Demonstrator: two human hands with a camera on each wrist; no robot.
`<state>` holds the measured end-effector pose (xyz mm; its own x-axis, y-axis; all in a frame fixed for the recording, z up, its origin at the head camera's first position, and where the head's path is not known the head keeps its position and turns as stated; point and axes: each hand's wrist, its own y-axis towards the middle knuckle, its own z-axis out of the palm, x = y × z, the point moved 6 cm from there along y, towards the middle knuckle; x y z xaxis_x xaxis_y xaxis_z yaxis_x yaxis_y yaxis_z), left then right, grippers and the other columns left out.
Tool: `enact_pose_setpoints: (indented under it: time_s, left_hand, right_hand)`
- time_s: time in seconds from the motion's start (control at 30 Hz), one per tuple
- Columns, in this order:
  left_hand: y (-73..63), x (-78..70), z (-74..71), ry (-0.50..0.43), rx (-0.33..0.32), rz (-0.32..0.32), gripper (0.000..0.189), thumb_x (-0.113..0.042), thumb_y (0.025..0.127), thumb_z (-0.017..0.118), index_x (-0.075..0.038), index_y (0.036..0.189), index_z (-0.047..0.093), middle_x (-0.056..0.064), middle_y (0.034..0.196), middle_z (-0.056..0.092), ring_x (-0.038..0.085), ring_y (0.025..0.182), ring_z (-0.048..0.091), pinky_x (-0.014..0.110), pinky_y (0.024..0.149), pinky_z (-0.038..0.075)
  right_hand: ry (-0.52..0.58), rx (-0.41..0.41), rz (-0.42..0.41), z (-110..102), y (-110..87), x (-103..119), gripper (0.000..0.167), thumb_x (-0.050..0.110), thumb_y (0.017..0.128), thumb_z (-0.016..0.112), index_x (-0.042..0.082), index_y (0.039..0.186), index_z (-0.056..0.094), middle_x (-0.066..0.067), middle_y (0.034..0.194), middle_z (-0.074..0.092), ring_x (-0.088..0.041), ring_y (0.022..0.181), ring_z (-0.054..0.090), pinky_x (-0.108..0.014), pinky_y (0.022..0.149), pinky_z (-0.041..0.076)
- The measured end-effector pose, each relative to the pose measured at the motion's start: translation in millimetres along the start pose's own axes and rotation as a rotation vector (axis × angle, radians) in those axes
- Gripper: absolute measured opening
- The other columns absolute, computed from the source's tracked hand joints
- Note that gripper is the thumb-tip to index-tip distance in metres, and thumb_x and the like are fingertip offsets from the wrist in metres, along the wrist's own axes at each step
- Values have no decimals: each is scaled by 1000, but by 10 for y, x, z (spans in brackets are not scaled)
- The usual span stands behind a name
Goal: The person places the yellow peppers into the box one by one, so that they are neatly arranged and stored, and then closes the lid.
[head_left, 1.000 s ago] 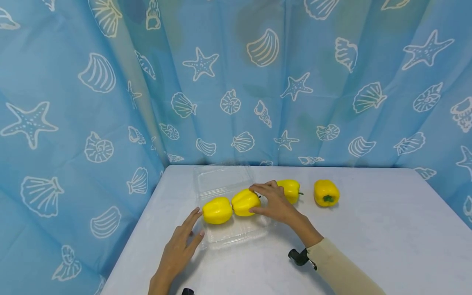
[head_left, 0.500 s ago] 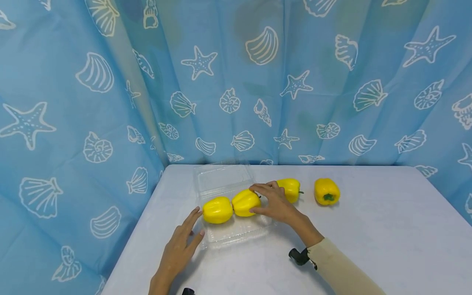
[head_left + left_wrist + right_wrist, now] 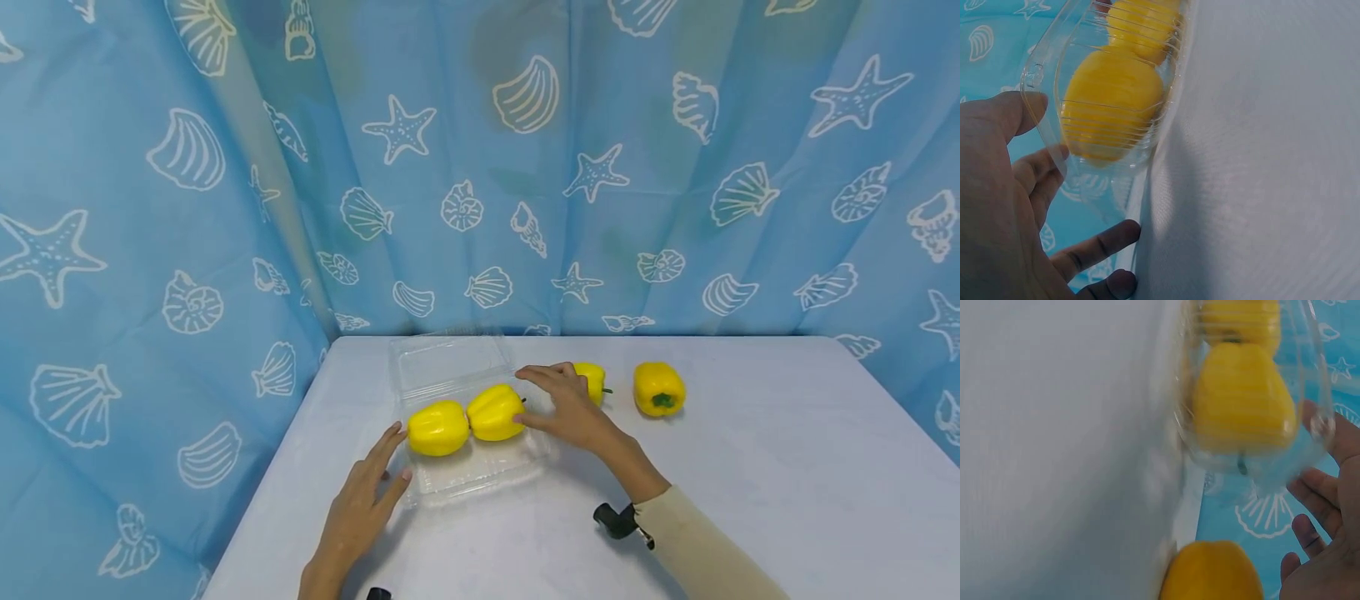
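**Left hand (image 3: pixel 360 497) and right hand (image 3: pixel 576 412), fingers spread, flank a clear plastic box (image 3: pixel 476 477)**

Inside, a glossy yellow bell pepper (image 3: pixel 438 428), nearer the left, and a matching yellow bell pepper (image 3: pixel 493 412), nearer the right, line up end to end from hand to hand.

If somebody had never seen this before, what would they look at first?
Probably the two plump, shiny yellow bell peppers in the open, clear plastic box, with a bare left hand at its left side and a bare right hand at its right. Two more yellow peppers sit farther right on the white cloth-covered table. Behind everything hangs a blue curtain with white shells and starfish.
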<state>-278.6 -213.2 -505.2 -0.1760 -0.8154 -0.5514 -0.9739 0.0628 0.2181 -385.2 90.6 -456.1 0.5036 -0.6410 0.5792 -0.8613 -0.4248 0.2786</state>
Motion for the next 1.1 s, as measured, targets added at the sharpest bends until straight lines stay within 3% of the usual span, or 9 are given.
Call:
enact_pose_setpoints:
  time_s: [0.13, 0.4, 0.67, 1.1]
  left_hand:
    - [4, -9, -6, 0, 4, 2, 57, -47, 102, 53, -42, 155, 32, -19, 161, 26, 13, 98, 51, 39, 75, 44]
    - [15, -9, 7, 7, 15, -6, 58, -49, 102, 52, -42, 156, 31, -19, 162, 25, 13, 98, 49, 37, 73, 43]
    - [13, -22, -11, -10, 13, 9, 58, -43, 102, 55, -39, 156, 33, -17, 162, 27, 13, 96, 49, 36, 71, 41]
    - [12, -8, 7, -1, 8, 15, 57, -44, 103, 54, -39, 156, 33, -16, 162, 27, 13, 96, 49, 36, 71, 42]
  right_hand:
    - [-30, -38, -5, -125, -40, -17, 64, 40, 85, 80, 19, 141, 58, -3, 146, 53, -27, 122, 38, -51, 91, 28]
    - [-57, -96, 5, -347, -158, -151, 61, 38, 86, 80, 16, 139, 59, -5, 143, 55, -29, 122, 37, -50, 89, 24]
    - [-84, -177, 18, -563, -298, -318, 59, 34, 83, 83, 15, 135, 62, -7, 139, 58, -30, 120, 38, -57, 92, 26]
    - [-132, -194, 87, -766, -499, -547, 62, 39, 84, 81, 12, 136, 61, -11, 137, 59, -33, 120, 37, -53, 90, 27]
